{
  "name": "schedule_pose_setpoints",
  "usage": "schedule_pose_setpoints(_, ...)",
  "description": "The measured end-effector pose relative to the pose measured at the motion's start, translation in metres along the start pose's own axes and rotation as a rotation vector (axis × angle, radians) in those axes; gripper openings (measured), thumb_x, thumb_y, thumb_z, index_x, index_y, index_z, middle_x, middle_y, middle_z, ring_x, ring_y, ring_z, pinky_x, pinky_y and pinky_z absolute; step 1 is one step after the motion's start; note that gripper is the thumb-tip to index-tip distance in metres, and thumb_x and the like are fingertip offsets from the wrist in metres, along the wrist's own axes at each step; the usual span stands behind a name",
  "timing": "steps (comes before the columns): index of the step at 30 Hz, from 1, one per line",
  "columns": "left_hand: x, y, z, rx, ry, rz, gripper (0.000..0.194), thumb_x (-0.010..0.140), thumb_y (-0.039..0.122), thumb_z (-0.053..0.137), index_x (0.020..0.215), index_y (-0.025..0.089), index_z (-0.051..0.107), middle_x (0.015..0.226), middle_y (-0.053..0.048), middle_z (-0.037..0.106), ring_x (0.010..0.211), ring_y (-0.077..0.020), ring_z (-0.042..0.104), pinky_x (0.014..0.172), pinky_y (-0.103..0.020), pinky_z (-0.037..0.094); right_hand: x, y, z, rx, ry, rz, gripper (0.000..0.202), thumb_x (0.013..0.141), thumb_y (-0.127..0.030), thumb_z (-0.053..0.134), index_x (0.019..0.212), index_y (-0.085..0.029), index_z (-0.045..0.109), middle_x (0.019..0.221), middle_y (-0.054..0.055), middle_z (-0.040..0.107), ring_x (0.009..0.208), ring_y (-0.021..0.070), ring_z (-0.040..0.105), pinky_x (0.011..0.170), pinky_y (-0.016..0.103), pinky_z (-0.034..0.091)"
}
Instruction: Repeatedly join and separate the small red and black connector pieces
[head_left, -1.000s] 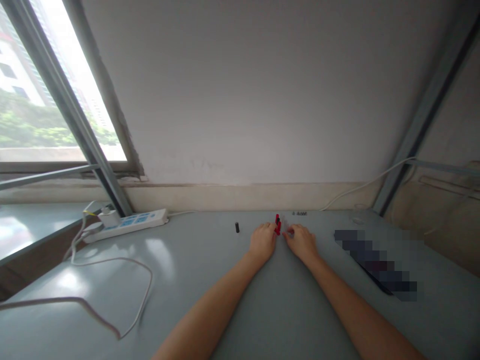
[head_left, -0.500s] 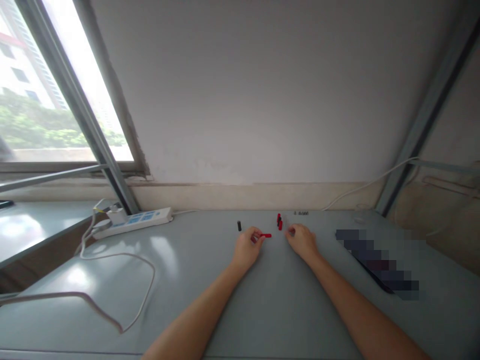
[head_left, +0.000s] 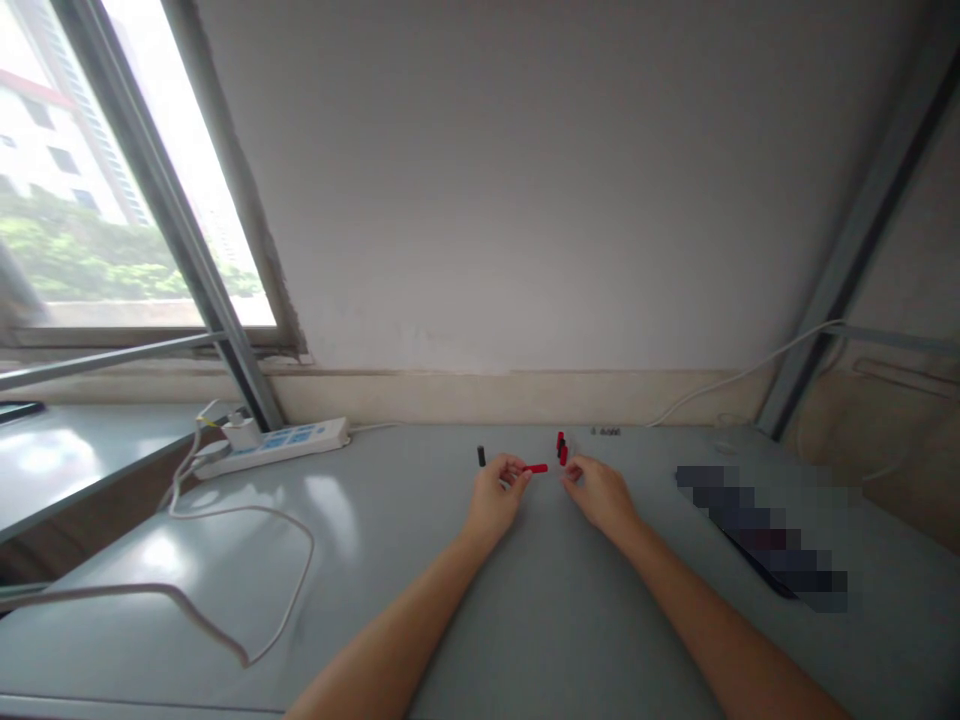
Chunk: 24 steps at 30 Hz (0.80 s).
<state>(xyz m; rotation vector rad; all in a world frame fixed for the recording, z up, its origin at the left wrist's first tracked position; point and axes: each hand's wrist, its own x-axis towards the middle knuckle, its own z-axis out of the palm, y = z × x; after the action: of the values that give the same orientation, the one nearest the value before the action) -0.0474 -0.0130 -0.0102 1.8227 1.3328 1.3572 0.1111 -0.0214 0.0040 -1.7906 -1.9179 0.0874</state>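
My left hand [head_left: 496,494] pinches a small red stick-like piece [head_left: 537,468], which points to the right. Facing it, my right hand [head_left: 597,490] has its thumb and fingertips pressed together; whatever they hold is too small to make out. Just behind the fingertips of my right hand lie red and black cylindrical pieces [head_left: 563,455] in a small group. A black cylinder [head_left: 481,456] stands behind my left hand. Several tiny dark pieces [head_left: 606,432] form a row near the back edge of the grey table [head_left: 525,620].
A white power strip [head_left: 277,445] with a plug lies at the back left, its cable [head_left: 311,560] looping over the table. A dark, pixelated flat object [head_left: 757,535] lies at the right. Metal posts [head_left: 247,375] stand at both sides, before a wall.
My right hand has moved slightly left, closer to the red piece in my left hand. The whole view has shifted a little.
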Motion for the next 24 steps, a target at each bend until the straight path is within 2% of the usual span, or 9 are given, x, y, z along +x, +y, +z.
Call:
schedule_pose_setpoints(18, 0.0024, -0.0065, 0.0023, -0.147, 0.106, 0.003, 0.015, 0.070, 0.029, 0.055, 0.075, 0.015, 0.055, 0.067, -0.001, 0.058, 0.054, -0.0082, 0.048, 0.050, -0.020, 0.037, -0.0014, -0.0011, 0.0016, 0.054, 0.007, -0.164, 0.011, 0.076, -0.019, 0.052, 0.084, -0.016, 0.059, 0.084, 0.006, 0.065, 0.071, 0.0158, 0.058, 0.066, 0.027, 0.038)
schedule_pose_setpoints(24, 0.0024, -0.0040, 0.0028, -0.203, 0.149, 0.019, 0.017, 0.072, 0.029, 0.054, 0.079, 0.014, 0.054, 0.070, -0.003, 0.059, 0.058, -0.0094, 0.051, 0.054, -0.021, 0.042, -0.0010, -0.0027, 0.0009, 0.077, 0.053, -0.208, 0.009, 0.075, -0.018, 0.052, 0.082, -0.017, 0.059, 0.082, 0.005, 0.064, 0.071, 0.0157, 0.057, 0.066, 0.027, 0.039)
